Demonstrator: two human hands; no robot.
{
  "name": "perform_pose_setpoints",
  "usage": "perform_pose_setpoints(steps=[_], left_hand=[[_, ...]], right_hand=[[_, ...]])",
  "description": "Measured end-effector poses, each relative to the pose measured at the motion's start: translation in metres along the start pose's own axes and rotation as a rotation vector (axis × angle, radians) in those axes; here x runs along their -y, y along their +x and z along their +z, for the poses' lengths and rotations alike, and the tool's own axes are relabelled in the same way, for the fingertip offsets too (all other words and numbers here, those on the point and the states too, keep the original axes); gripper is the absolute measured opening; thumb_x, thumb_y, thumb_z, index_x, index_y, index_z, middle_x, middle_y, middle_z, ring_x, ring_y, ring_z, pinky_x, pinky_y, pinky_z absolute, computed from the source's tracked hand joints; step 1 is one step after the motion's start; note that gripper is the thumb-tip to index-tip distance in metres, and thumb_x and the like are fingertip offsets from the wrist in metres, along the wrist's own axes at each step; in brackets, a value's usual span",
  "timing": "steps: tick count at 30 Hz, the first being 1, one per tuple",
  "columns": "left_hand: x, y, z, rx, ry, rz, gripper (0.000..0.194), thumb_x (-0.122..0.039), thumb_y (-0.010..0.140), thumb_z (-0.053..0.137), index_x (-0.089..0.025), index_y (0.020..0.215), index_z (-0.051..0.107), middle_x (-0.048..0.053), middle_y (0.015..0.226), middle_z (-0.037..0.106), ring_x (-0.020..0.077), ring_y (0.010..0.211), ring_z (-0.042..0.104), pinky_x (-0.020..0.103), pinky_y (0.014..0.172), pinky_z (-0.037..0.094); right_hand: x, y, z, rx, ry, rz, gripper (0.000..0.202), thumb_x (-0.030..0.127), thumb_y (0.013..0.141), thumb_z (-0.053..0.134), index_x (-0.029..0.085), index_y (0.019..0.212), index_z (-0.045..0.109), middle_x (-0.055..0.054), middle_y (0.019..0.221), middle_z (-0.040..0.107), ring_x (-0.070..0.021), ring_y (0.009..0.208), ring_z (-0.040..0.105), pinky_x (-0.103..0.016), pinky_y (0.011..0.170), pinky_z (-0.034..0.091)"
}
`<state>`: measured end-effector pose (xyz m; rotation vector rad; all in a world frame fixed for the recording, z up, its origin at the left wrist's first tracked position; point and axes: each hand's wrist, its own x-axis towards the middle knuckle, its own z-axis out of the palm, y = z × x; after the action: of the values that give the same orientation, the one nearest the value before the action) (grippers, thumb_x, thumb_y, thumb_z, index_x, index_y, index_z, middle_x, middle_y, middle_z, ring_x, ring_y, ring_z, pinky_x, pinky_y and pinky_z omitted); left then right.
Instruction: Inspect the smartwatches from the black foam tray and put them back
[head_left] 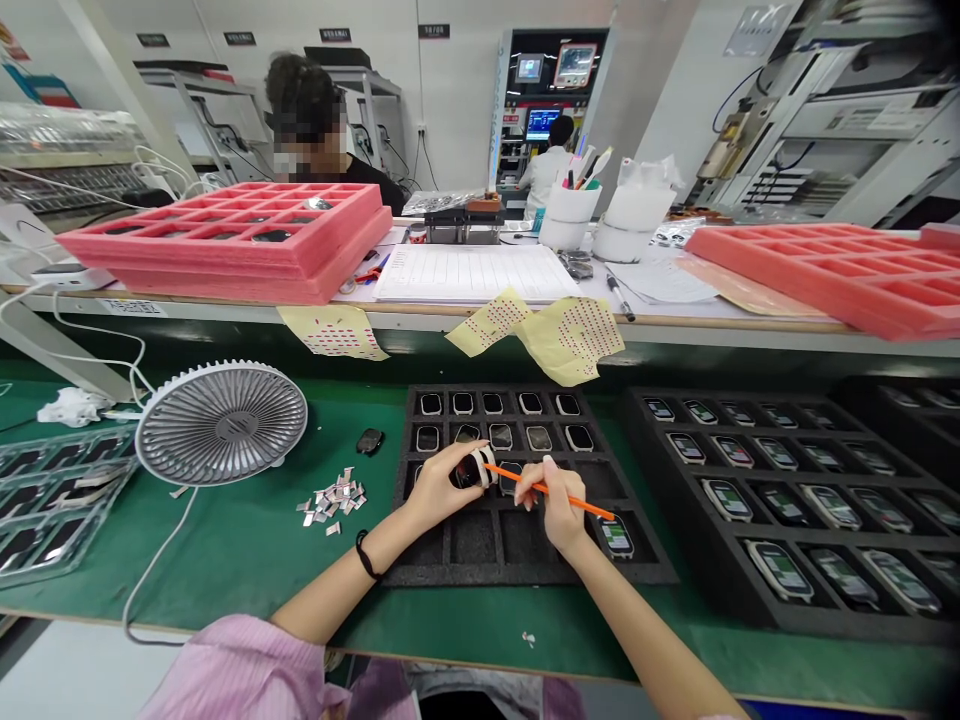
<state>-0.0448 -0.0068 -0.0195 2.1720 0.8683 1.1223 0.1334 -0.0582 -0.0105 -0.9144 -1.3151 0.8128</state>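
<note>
My left hand (442,490) pinches a watch case (471,470) with a dark face and pale rim, held above the black foam tray (525,578). Between the fingers of my right hand (553,498) is a thin orange stick (585,504), whose left tip touches or nearly touches the rim of the case. Several watches sit in the back rows of the tray. One watch with a lit screen (618,537) lies in the front right compartment. The left wrist has a black band.
A white fan (225,422) stands at the left, beside small silver pieces (332,498) and a loose dark watch (370,441). Another foam tray (720,590) of lit watches is at the right. Red foam trays (225,265) rest on the shelf; a person sits behind.
</note>
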Motion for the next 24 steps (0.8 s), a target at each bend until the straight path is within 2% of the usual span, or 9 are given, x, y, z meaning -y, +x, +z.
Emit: perform_pose_setpoints(steps=[9, 13, 16, 19, 20, 22, 24], left_hand=[[0.000, 0.001, 0.000, 0.002, 0.009, -0.029, 0.053, -0.009, 0.069, 0.065, -0.019, 0.121, 0.057, 0.009, 0.114, 0.067, 0.0229, 0.101, 0.064, 0.034, 0.086, 0.052], [-0.004, 0.002, -0.001, 0.003, 0.030, -0.038, 0.053, -0.010, 0.069, 0.065, -0.018, 0.121, 0.057, 0.009, 0.110, 0.067, 0.0214, 0.094, 0.065, 0.032, 0.081, 0.053], [-0.005, 0.002, -0.001, 0.008, 0.055, -0.049, 0.052, -0.014, 0.070, 0.067, -0.018, 0.121, 0.057, 0.008, 0.108, 0.068, 0.0207, 0.090, 0.065, 0.032, 0.078, 0.053], [-0.005, 0.000, 0.000, -0.003, 0.077, -0.021, 0.048, -0.022, 0.073, 0.069, -0.018, 0.119, 0.058, 0.009, 0.105, 0.068, 0.0210, 0.090, 0.065, 0.032, 0.079, 0.053], [-0.004, 0.000, 0.001, -0.001, 0.086, -0.003, 0.046, -0.023, 0.074, 0.069, -0.019, 0.119, 0.058, 0.008, 0.104, 0.068, 0.0207, 0.089, 0.065, 0.032, 0.079, 0.054], [-0.004, -0.002, 0.002, 0.003, 0.103, 0.026, 0.046, -0.025, 0.076, 0.068, -0.020, 0.120, 0.057, 0.009, 0.105, 0.068, 0.0206, 0.089, 0.065, 0.033, 0.080, 0.054], [-0.003, -0.003, 0.004, -0.003, 0.096, 0.005, 0.053, -0.031, 0.075, 0.070, -0.020, 0.124, 0.053, 0.008, 0.102, 0.068, 0.0194, 0.082, 0.065, 0.032, 0.075, 0.055]], right_hand=[[-0.002, 0.000, 0.001, 0.006, -0.005, -0.039, 0.058, 0.038, 0.098, 0.031, 0.017, 0.053, 0.062, -0.003, 0.049, 0.057, -0.0113, 0.042, 0.047, -0.027, 0.045, 0.035], [-0.002, 0.000, -0.003, 0.002, 0.016, -0.053, 0.057, 0.035, 0.098, 0.031, 0.018, 0.054, 0.062, -0.003, 0.049, 0.058, -0.0114, 0.042, 0.047, -0.026, 0.045, 0.036], [0.001, 0.002, -0.004, -0.081, -0.043, -0.047, 0.046, 0.035, 0.096, 0.038, 0.019, 0.061, 0.061, -0.003, 0.060, 0.065, -0.0141, 0.053, 0.058, -0.028, 0.054, 0.045], [0.001, 0.006, 0.000, -0.078, -0.070, 0.096, 0.021, 0.037, 0.083, 0.062, 0.021, 0.072, 0.054, -0.005, 0.089, 0.070, -0.0194, 0.079, 0.066, -0.031, 0.071, 0.052], [0.000, 0.008, 0.003, -0.034, -0.059, 0.168, 0.025, 0.036, 0.077, 0.069, 0.021, 0.074, 0.050, -0.005, 0.094, 0.069, -0.0201, 0.083, 0.066, -0.032, 0.071, 0.052], [-0.003, 0.010, 0.007, 0.049, -0.034, 0.283, 0.038, 0.036, 0.068, 0.077, 0.022, 0.073, 0.042, -0.002, 0.086, 0.065, -0.0181, 0.076, 0.064, -0.029, 0.065, 0.051], [-0.006, 0.012, 0.009, 0.079, -0.002, 0.340, 0.043, 0.039, 0.066, 0.078, 0.022, 0.069, 0.038, 0.004, 0.069, 0.056, -0.0141, 0.064, 0.058, -0.025, 0.060, 0.047]])
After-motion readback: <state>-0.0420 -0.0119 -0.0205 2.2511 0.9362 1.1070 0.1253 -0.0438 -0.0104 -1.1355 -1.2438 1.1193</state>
